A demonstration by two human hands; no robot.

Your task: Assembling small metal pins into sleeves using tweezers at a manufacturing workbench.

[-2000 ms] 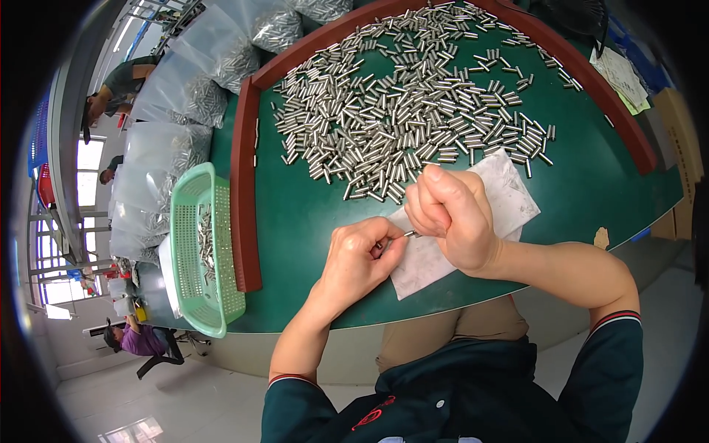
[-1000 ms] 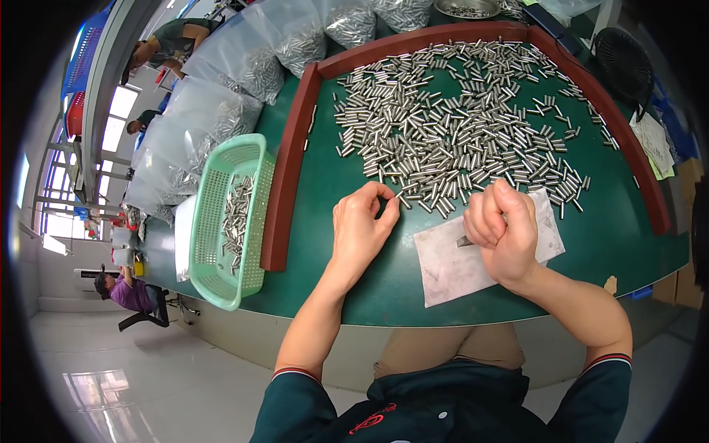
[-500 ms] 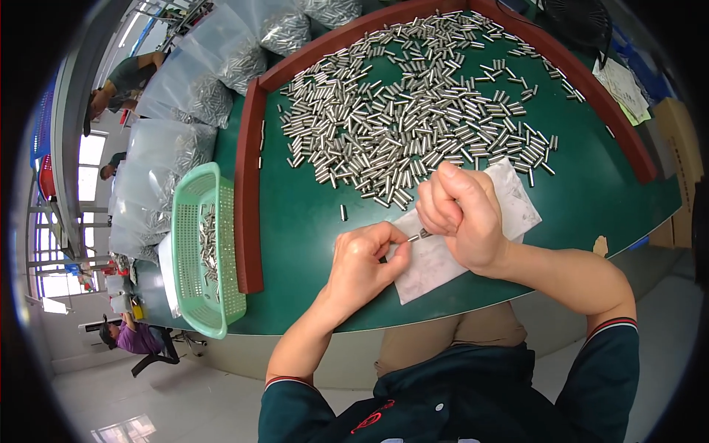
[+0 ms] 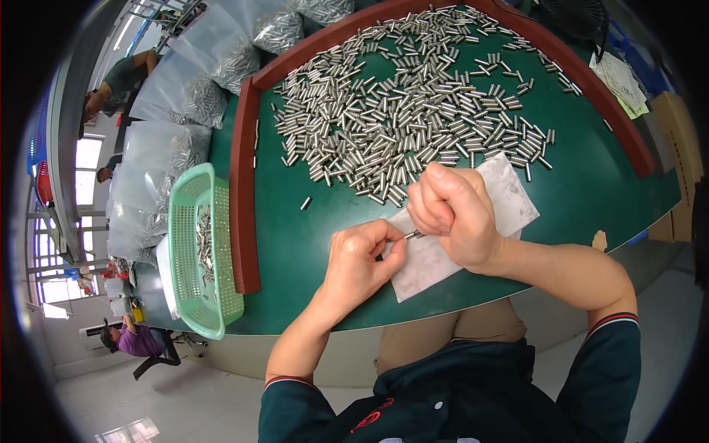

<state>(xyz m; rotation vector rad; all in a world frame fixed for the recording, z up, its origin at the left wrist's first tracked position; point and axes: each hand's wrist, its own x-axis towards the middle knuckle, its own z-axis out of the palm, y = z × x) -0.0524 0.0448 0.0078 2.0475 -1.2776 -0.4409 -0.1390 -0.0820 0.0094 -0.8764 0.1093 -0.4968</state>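
My left hand [image 4: 363, 255] is closed in a pinch, with a small metal pin [image 4: 408, 236] between thumb and forefinger. My right hand [image 4: 459, 221] makes a fist around something mostly hidden; a dark narrow end shows below its fingers and meets the pin. Both hands are over a smudged white cloth or paper sheet [image 4: 423, 272] on the green table [image 4: 295, 255]. Just beyond them spreads a large heap of short shiny metal pins [image 4: 384, 136]. One loose pin [image 4: 306, 203] lies apart, to the left of the heap.
A dark red raised border [image 4: 244, 199] frames the table area. Left of it stands a light green basket [image 4: 235, 295] with some pins inside. Clear bags of metal parts [image 4: 236, 63] line the far left. A fan [image 4: 576, 16] and papers [image 4: 620, 83] are at the far right.
The dark end under my right fist has come together with the pin in my left fingers. The loose pin has rolled left and turned. The view has shifted slightly.
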